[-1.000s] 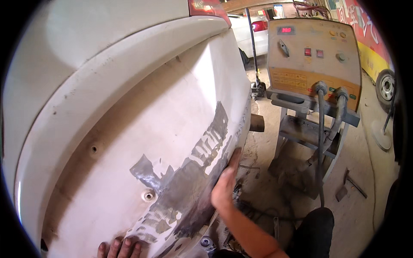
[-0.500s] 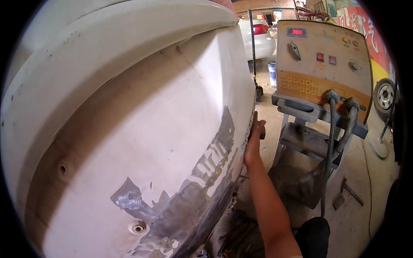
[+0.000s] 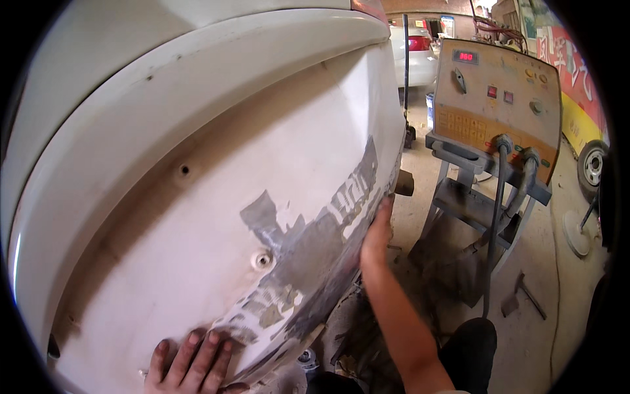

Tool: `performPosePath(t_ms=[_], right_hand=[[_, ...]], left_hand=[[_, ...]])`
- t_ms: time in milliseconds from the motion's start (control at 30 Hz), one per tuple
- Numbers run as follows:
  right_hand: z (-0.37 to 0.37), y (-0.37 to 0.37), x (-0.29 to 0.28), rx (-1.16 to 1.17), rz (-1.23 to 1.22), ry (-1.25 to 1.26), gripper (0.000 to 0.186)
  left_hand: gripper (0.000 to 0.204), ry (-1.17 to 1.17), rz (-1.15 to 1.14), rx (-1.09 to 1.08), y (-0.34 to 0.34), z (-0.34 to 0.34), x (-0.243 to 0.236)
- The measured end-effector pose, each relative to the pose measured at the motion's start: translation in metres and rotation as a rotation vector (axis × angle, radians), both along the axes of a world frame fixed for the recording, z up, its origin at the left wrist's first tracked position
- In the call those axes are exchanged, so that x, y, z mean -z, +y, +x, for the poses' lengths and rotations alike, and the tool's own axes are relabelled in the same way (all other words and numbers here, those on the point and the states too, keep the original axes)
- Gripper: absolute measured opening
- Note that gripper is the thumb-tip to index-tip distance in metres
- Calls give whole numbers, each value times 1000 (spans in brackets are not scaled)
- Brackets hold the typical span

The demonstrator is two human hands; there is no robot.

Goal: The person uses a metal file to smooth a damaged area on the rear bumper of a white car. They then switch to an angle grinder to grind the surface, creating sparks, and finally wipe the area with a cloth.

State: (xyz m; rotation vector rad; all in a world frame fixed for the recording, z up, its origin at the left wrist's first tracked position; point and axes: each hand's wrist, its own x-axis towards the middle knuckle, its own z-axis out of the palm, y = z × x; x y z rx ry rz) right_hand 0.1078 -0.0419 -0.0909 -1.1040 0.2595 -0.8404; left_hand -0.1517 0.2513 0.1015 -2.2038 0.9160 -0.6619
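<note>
A white vehicle body panel (image 3: pixel 302 125) with a curved raised rim fills the left and middle. Along its lower right it has a scraped grey bare-metal patch (image 3: pixel 308 243) with ragged paint edges. My left hand (image 3: pixel 190 364) lies on the panel at the bottom, fingers stretched out, holding nothing. On the panel's right edge rests my right hand (image 3: pixel 377 236), pointing upward; its fingers are partly hidden and blurred. Just past those fingers a stubby brown piece (image 3: pixel 405 184) sticks out; I cannot make out what it is. Two bolt holes show, one beside the bare metal (image 3: pixel 262 261).
A dusty control machine (image 3: pixel 499 105) with a lit red display and thick cables stands on a wheeled stand at the right. A hammer (image 3: pixel 525 297) lies on the floor, with a wheel (image 3: pixel 592 167) farther back. Behind is a white car (image 3: pixel 412 59).
My left hand has come into view onto the lower panel. My right hand has slid down along the edge, away from the brown piece. The view has shifted, showing more of the lower panel.
</note>
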Motion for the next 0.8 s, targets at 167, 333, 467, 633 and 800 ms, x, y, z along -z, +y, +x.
performPosePath(t_ms=[167, 333, 467, 633, 800], right_hand=[[-114, 96, -41, 171, -373, 7, 65], [-172, 152, -47, 170, -585, -98, 67], [-207, 200, -20, 65, -603, -102, 83], [-212, 213, 5, 70, -668, -134, 90], [-157, 149, -7, 165, -591, -208, 78]], left_hand=[[59, 59, -63, -2, 1, -6, -4], [61, 110, -98, -11, 4, -10, -5], [60, 106, -106, 6, 7, -8, -1], [57, 84, -92, 7, 13, -10, 3], [62, 36, -57, 38, 15, -11, 5]])
